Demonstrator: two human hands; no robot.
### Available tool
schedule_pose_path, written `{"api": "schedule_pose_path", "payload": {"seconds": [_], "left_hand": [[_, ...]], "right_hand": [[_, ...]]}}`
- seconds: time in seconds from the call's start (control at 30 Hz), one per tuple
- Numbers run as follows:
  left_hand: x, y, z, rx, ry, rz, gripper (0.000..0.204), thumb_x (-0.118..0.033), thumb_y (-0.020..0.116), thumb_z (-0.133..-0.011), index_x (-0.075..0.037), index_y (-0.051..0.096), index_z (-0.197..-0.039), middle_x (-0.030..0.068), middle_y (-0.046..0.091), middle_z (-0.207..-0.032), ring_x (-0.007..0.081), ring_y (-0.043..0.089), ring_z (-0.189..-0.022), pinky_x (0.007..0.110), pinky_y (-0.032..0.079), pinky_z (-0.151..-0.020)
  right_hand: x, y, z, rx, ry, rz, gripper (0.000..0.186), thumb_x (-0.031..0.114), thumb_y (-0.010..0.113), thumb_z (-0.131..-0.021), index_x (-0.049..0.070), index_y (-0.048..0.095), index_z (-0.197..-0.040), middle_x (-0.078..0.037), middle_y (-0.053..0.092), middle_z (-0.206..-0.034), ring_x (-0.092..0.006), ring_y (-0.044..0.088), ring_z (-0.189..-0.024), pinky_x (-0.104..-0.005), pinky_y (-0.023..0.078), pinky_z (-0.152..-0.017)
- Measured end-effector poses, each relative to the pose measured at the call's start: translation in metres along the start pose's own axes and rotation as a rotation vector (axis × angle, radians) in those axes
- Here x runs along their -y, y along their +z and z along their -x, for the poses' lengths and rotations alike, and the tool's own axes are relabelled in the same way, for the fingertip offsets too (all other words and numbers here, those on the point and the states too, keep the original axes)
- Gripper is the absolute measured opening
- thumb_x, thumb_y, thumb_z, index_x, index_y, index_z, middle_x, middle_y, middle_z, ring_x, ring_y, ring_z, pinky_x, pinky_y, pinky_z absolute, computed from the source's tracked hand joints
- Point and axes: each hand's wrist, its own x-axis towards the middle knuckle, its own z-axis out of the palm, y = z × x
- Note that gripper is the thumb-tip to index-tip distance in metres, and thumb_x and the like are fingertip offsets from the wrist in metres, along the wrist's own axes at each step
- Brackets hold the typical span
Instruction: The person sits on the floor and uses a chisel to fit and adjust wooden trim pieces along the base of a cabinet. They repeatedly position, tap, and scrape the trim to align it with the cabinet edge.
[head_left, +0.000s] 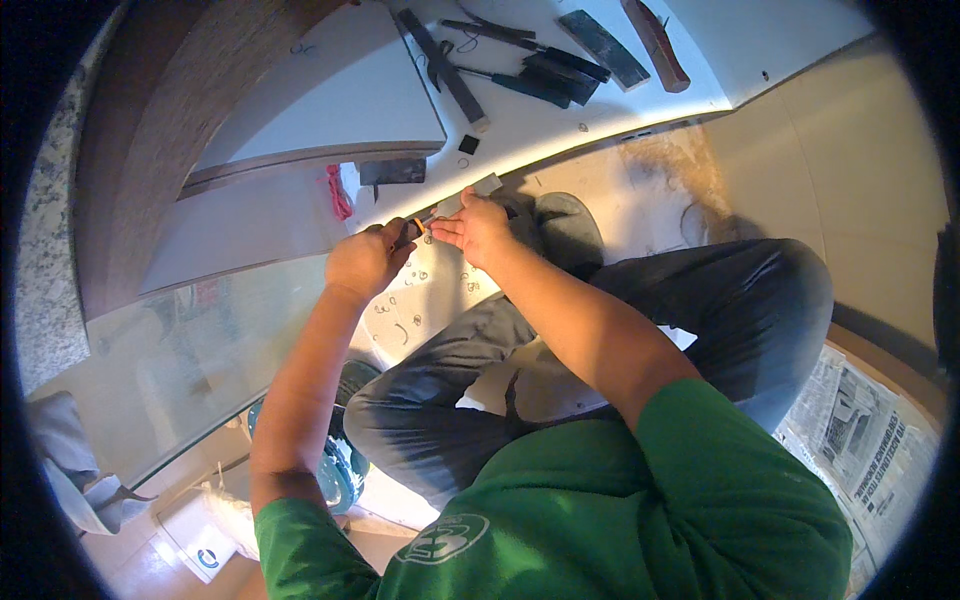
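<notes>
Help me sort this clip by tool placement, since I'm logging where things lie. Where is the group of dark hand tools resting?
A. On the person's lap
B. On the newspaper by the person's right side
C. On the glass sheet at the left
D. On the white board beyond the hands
D: the dark hand tools lie together on the white board, beyond the left hand and right hand.

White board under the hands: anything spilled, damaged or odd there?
Thin curled shavings lie scattered on the white board just below both hands, and a patch of brownish dust spreads on the floor beside the board's edge. No damage visible.
</notes>
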Motion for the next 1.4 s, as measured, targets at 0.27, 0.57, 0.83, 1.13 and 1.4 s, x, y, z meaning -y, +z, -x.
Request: {"api": "schedule_pose_path", "payload": {"seconds": [0.27, 0.57, 0.83, 1.13, 1.4], "left_hand": [[0.007, 0.0, -0.006, -0.03, 0.032, -0.005, 0.044, -0.052, 0.059, -0.1, -0.02, 0.061, -0.131, 0.0121, 0.075, -0.103, 0.0372, 0.074, -0.09, 0.05, 0.059, -0.075], [0.004, 0.007, -0.011, -0.075, 0.055, -0.017, 0.044, -0.051, 0.06, -0.1, -0.02, 0.061, -0.132, 0.013, 0.074, -0.1, 0.0383, 0.073, -0.086, 0.052, 0.058, -0.072], [0.009, 0.005, -0.012, -0.087, 0.08, -0.004, 0.04, -0.05, 0.06, -0.099, -0.019, 0.06, -0.125, 0.0149, 0.075, -0.099, 0.0401, 0.073, -0.084, 0.054, 0.057, -0.07], [-0.001, -0.001, -0.028, -0.087, 0.108, 0.016, 0.04, -0.05, 0.06, -0.1, -0.02, 0.06, -0.125, 0.0154, 0.075, -0.099, 0.0407, 0.073, -0.085, 0.053, 0.058, -0.071], [-0.014, -0.004, -0.033, -0.102, 0.122, 0.011, 0.036, -0.048, 0.06, -0.1, -0.02, 0.061, -0.123, 0.0154, 0.074, -0.098, 0.04, 0.073, -0.085, 0.053, 0.057, -0.069]], "right_hand": [[-0.003, -0.003, -0.011, 0.02, -0.013, -0.008, 0.047, 0.037, 0.043, -0.114, -0.006, 0.047, -0.132, -0.027, 0.061, -0.118, -0.0425, 0.07, -0.108, -0.0523, 0.061, -0.095], [0.003, -0.008, -0.007, 0.034, -0.089, 0.009, 0.047, 0.038, 0.045, -0.113, -0.007, 0.047, -0.128, -0.026, 0.061, -0.113, -0.0418, 0.07, -0.104, -0.0528, 0.061, -0.095], [0.004, -0.003, -0.013, 0.016, 0.001, -0.058, 0.047, 0.039, 0.046, -0.112, -0.004, 0.047, -0.129, -0.026, 0.06, -0.115, -0.0417, 0.069, -0.107, -0.0529, 0.06, -0.095], [0.021, -0.007, -0.006, -0.001, -0.068, -0.046, 0.047, 0.038, 0.045, -0.113, -0.004, 0.047, -0.133, -0.027, 0.06, -0.115, -0.0415, 0.07, -0.105, -0.0515, 0.061, -0.094], [0.029, -0.016, -0.011, -0.015, -0.082, -0.053, 0.05, 0.041, 0.04, -0.114, -0.005, 0.047, -0.134, -0.027, 0.063, -0.115, -0.0412, 0.07, -0.105, -0.0507, 0.061, -0.095]]}}
